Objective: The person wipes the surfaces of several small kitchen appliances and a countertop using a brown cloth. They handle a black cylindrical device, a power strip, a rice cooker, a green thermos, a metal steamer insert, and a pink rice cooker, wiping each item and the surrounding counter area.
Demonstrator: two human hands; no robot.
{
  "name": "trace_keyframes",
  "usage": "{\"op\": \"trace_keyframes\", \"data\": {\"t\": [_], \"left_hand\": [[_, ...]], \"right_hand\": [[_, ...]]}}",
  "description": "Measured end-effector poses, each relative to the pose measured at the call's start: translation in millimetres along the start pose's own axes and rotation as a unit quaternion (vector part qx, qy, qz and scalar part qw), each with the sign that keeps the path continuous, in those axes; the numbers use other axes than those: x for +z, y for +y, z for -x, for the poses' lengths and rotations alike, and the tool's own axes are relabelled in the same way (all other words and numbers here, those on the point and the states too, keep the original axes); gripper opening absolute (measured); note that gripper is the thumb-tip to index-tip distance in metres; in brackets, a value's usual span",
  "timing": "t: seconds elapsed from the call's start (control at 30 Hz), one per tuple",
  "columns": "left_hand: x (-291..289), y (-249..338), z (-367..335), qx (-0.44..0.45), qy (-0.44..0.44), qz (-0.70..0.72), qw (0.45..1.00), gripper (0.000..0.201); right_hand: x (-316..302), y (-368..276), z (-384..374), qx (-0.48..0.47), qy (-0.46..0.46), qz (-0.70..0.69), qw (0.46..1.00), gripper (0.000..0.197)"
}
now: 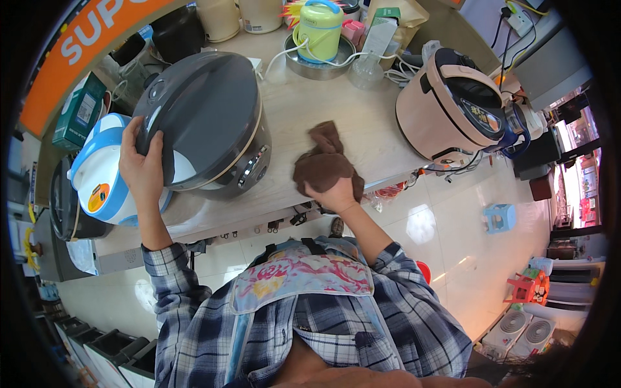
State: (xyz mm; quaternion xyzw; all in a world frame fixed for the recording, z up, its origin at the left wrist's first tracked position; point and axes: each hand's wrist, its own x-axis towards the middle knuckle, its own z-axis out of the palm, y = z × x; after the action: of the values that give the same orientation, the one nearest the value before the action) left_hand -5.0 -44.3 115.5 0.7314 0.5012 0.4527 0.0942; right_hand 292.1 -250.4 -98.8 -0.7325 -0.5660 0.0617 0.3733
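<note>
A large dark grey rice cooker [217, 123] stands on the left part of the light wooden counter [304, 97], its rounded lid down. My left hand [143, 169] grips the near-left edge of this cooker, thumb and fingers bent over its rim. Bunched in my right hand [336, 195] is a brown cloth [323, 167], held near the counter's front edge. The cloth is folded on itself and slightly blurred, and it hides part of my fingers. It is apart from the grey cooker, which is to its left.
A beige-pink cooker [436, 113] stands at the right. Behind are a green lidded pot [320, 32] in a metal basin [317, 70], a white cable and a clear glass jar [367, 72]. Left of the grey cooker sits a blue-and-white appliance [107, 178]. A blue stool [499, 218] is on the floor.
</note>
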Motion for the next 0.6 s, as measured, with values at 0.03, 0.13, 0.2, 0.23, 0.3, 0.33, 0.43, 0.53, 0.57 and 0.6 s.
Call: {"op": "trace_keyframes", "data": {"t": [0.03,0.13,0.2,0.23,0.3,0.33,0.43,0.53,0.57,0.6], "left_hand": [[0.4,-0.3,-0.5,0.003,0.001,-0.001,1.000,0.043],[-1.6,-5.4,-0.8,-0.006,-0.004,-0.012,1.000,0.044],[-3.1,-3.8,-1.4,-0.013,-0.012,-0.008,1.000,0.046],[-5.9,-2.3,-0.3,-0.020,-0.014,-0.011,1.000,0.048],[-7.6,5.8,1.2,-0.031,-0.009,-0.006,0.999,0.050],[-7.1,13.2,0.6,-0.035,-0.006,-0.002,0.999,0.051],[-17.9,46.6,20.2,0.129,0.097,-0.109,0.981,0.054],[2.0,93.5,55.3,0.219,0.159,-0.045,0.962,0.040],[23.7,97.8,71.9,0.186,0.106,0.044,0.976,0.030],[47.9,107.3,86.2,0.151,0.053,0.132,0.978,0.021]], "right_hand": [[-9.2,7.9,-5.2,0.005,-0.008,0.019,1.000,0.057],[-37.0,26.1,-16.4,0.016,0.008,0.067,0.998,0.056],[-42.4,56.3,-23.3,0.003,0.033,0.079,0.996,0.053],[-49.0,64.9,-29.2,0.001,0.036,0.077,0.996,0.053],[-63.4,80.7,-44.0,-0.007,0.044,0.084,0.995,0.053],[-69.7,88.9,-53.5,-0.007,0.043,0.074,0.996,0.053],[-72.5,119.7,-81.0,-0.028,0.054,0.088,0.994,0.050],[-61.2,135.4,-100.4,-0.042,0.071,0.100,0.992,0.050],[-61.4,134.6,-106.7,-0.050,0.067,0.098,0.992,0.050],[-68.0,125.8,-111.5,-0.058,0.055,0.085,0.993,0.050]]}}
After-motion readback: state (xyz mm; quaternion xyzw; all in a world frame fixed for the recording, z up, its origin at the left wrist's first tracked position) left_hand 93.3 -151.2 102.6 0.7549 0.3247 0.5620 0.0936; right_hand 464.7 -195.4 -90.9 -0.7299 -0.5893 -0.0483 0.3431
